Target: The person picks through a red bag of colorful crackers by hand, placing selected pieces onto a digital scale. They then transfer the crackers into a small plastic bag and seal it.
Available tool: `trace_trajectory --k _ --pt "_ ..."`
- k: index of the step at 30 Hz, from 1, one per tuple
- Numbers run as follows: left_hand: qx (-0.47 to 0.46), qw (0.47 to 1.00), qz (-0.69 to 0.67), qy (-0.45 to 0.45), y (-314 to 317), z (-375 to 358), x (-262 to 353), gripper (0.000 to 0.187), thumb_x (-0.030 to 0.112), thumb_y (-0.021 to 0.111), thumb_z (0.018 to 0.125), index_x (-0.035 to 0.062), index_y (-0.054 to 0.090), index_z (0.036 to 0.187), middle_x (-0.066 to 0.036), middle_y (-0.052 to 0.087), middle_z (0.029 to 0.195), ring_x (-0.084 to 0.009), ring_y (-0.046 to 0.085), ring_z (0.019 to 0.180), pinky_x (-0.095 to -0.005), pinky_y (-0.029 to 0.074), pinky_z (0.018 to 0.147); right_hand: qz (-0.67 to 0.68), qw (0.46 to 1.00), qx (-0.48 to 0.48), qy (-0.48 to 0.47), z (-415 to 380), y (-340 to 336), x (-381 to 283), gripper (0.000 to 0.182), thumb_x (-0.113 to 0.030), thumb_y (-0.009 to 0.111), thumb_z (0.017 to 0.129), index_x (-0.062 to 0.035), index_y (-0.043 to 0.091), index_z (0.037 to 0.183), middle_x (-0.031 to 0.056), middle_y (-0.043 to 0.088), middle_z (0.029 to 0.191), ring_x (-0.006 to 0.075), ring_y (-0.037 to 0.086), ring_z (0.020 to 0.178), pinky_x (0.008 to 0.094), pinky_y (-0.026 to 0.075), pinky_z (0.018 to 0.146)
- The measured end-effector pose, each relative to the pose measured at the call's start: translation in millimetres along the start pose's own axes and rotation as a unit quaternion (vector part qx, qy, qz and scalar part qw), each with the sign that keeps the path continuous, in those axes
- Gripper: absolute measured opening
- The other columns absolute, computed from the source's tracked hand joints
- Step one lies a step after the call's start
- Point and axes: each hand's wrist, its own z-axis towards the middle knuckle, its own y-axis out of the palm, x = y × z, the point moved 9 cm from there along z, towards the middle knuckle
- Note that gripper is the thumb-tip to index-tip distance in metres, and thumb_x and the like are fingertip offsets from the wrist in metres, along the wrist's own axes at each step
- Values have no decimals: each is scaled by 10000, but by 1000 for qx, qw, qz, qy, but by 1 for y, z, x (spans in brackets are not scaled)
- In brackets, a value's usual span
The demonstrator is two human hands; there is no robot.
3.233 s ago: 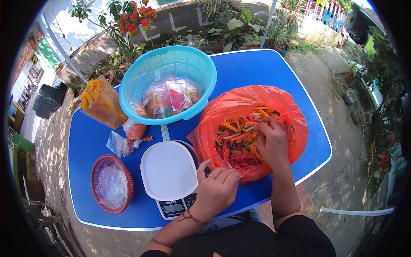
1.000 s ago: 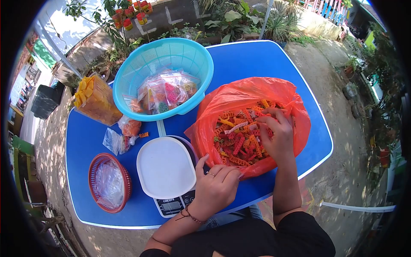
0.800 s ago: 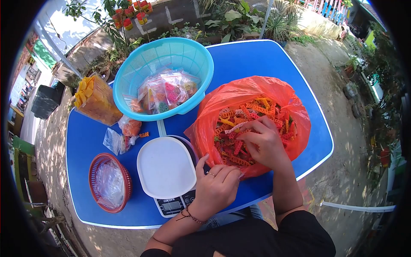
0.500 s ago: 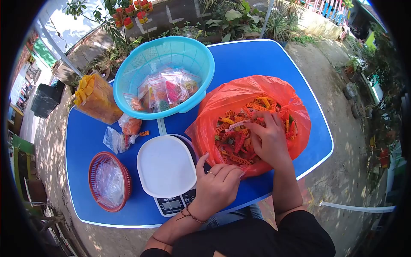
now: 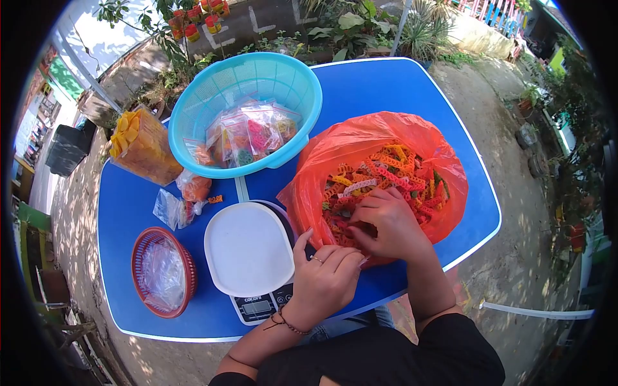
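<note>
On a blue, white-rimmed counter [image 5: 367,80], near the right edge: pinching an open red plastic bag [image 5: 353,137] with left hand [image 5: 327,278]; touching multicoloured ribbed strips [image 5: 393,168] inside with right hand [image 5: 389,225], of unclear grip.

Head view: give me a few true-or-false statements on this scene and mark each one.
1. The white tray is between the small basket and the red plastic bag. True.
2. The filled packets lie in the small basket. False: the filled packets lie in the turquoise basin.
3. The right hand dips into the red plastic bag. True.
4. The left hand is over the turquoise basin. False: the left hand is at the red plastic bag's near edge.
</note>
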Motion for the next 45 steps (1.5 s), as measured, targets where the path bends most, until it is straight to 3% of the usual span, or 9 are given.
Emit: trace_trajectory --k 4,10,13,16,19,28,34,40,45 --pt "-2 1000 -3 -3 1 -1 -1 119 111 742 832 147 717 943 27 743 936 -152 688 902 -552 291 1158 -46 986 160 2 1 -30 -9 303 -182 763 802 -112 739 1096 105 688 1184 278 612 1165 469 455 1026" --pt "8 1000 -5 2 -1 0 1 109 120 745 835 145 719 938 25 743 932 -154 689 898 -549 290 1160 -65 986 142 -65 3 -14 -17 307 -138 698 824 -67 732 1121 130 709 1263 294 653 1206 460 461 1075" --pt "5 1000 -4 0 -1 0 0 104 122 746 836 144 719 934 22 745 933 -156 689 894 -549 290 1160 46 988 111 -102 -1 -14 -19 168 -114 693 811 -50 746 957 123 752 1028 292 715 1008 431 545 913" --pt "-1 1000 -3 -2 0 0 -1 102 120 746 836 144 718 931 23 746 935 -156 688 891 -547 293 1158 63 997 37 -15 -3 -20 -14 93 -79 714 796 -34 742 874 115 733 868 303 718 806 394 564 738" --pt "2 1000 -10 -3 0 0 -2 105 118 746 834 146 717 931 28 747 937 -155 688 888 -544 297 1154 68 993 97 25 -6 -24 3 86 -68 721 808 -36 728 887 151 693 827 304 693 745 386 539 664" --pt "7 1000 -21 -4 -2 0 -2 111 117 750 836 151 719 937 29 748 939 -151 690 903 -542 295 1154 -55 981 170 -70 2 -11 -14 182 -93 674 867 -60 733 1035 73 760 1092 276 695 1050 437 424 1043" --pt "7 1000 -19 -3 -2 1 -1 115 118 753 833 148 721 940 25 749 940 -156 691 897 -544 295 1155 80 994 37 -58 -2 -10 -6 199 -50 703 790 -84 750 979 81 756 1025 271 703 1010 438 480 976" --pt "5 1000 -18 -5 -2 0 -2 117 122 762 833 148 721 939 32 749 928 -153 691 892 -541 299 1152 -4 969 244 34 -8 -47 20 188 -92 701 833 -36 724 1011 150 725 1097 315 673 1073 469 484 976" --pt "6 1000 -20 -4 -2 0 -1 107 125 761 837 150 721 933 32 750 929 -154 692 887 -541 300 1152 -74 969 221 85 -7 -36 24 338 -104 662 868 17 665 1183 242 653 1283 408 591 1236 496 461 1052"
